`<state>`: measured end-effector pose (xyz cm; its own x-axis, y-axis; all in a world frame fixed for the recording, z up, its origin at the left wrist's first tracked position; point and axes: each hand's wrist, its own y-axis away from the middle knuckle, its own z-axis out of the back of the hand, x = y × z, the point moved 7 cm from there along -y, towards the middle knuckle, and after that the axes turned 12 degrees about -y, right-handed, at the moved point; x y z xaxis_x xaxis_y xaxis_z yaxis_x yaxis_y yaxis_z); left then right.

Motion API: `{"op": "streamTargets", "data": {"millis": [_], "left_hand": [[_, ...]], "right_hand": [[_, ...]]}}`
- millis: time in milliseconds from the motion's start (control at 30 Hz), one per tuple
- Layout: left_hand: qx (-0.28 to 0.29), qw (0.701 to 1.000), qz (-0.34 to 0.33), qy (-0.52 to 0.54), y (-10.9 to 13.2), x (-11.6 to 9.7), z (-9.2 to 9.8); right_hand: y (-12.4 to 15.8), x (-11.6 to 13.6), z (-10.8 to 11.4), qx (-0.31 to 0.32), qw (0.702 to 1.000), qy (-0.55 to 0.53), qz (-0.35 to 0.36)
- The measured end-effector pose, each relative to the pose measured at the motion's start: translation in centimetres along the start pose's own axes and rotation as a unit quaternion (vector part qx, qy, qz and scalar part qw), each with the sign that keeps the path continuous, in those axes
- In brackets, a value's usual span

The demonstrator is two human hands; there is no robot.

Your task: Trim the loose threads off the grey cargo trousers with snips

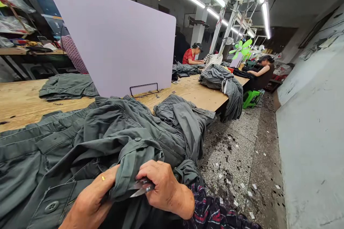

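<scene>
Dark green trousers (pixel 107 128) lie bunched along the near edge of the table, with a waistband and buttons showing. My left hand (pixel 92 196), wearing a yellow ring, is closed around a folded part of the cloth; some fingers are hidden beneath it. Thread snips (pixel 143 189) sit in my right hand (pixel 161 186), their blades pointing left against the held cloth. A small button (pixel 138 139) shows on the fabric just above my hands. At the lower left, a larger button (pixel 52 206) is on a pocket or flap.
A pale board (pixel 120 39) stands upright on the wooden table (pixel 188 91). A tied bundle of garments (pixel 223 82) hangs over the right edge. Two people (pixel 191 57) work farther back. Scraps litter the floor (pixel 233 157) beside a white wall (pixel 311 121).
</scene>
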<state>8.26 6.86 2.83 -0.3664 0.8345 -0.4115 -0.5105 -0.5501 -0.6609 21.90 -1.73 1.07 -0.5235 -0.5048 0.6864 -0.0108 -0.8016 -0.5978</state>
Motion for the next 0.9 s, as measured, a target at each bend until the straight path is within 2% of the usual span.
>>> {"op": "streamTargets", "data": {"millis": [67,133,167,200,233,267,333,400,500,600,667,733,900], "left_hand": [[-0.026,0.997,-0.059,-0.051,-0.3,-0.1,0.2],[-0.113,0.981,-0.071,-0.144,0.0,0.0,1.3],[-0.156,0.967,-0.072,-0.19,0.3,-0.2,1.7],[-0.169,0.958,-0.081,-0.219,0.6,-0.6,1.7],[-0.141,0.96,-0.096,-0.222,0.7,-1.0,1.1],[-0.142,0.963,-0.089,-0.211,0.8,-1.1,0.8],[-0.106,0.98,-0.024,-0.165,1.0,-0.5,-0.2],[-0.072,0.99,0.036,-0.112,1.5,0.3,-0.9],[-0.068,0.993,0.063,-0.073,2.3,0.4,-0.9],[-0.093,0.993,0.036,-0.066,2.7,-0.4,-0.6],[-0.109,0.992,0.007,-0.067,2.9,-1.1,-0.7],[-0.128,0.989,-0.016,-0.076,3.0,-1.5,-0.8],[-0.145,0.986,-0.019,-0.085,3.5,-1.4,-0.8]], "right_hand": [[-0.9,0.4,0.4,-0.017,1.0,0.003,0.021],[-1.7,-0.2,1.9,-0.066,0.998,0.011,0.007],[-1.9,-1.2,2.9,-0.102,0.994,0.024,-0.029],[-1.9,-2.5,3.7,-0.13,0.987,0.051,-0.079],[-1.8,-3.8,4.1,-0.136,0.985,0.048,-0.1],[-1.6,-5.1,4.2,-0.132,0.984,0.036,-0.113],[-0.9,-7.3,3.6,-0.112,0.985,0.008,-0.133],[0.0,-8.2,3.1,-0.087,0.986,-0.016,-0.143],[0.5,-6.1,3.0,-0.048,0.992,-0.028,-0.115],[0.0,-2.5,3.4,-0.044,0.994,-0.013,-0.096],[-0.5,-1.5,3.2,-0.044,0.992,0.011,-0.114],[-0.8,-1.9,2.5,-0.025,0.991,0.044,-0.125],[-0.5,-5.8,1.3,-0.01,0.983,0.074,-0.17]]}}
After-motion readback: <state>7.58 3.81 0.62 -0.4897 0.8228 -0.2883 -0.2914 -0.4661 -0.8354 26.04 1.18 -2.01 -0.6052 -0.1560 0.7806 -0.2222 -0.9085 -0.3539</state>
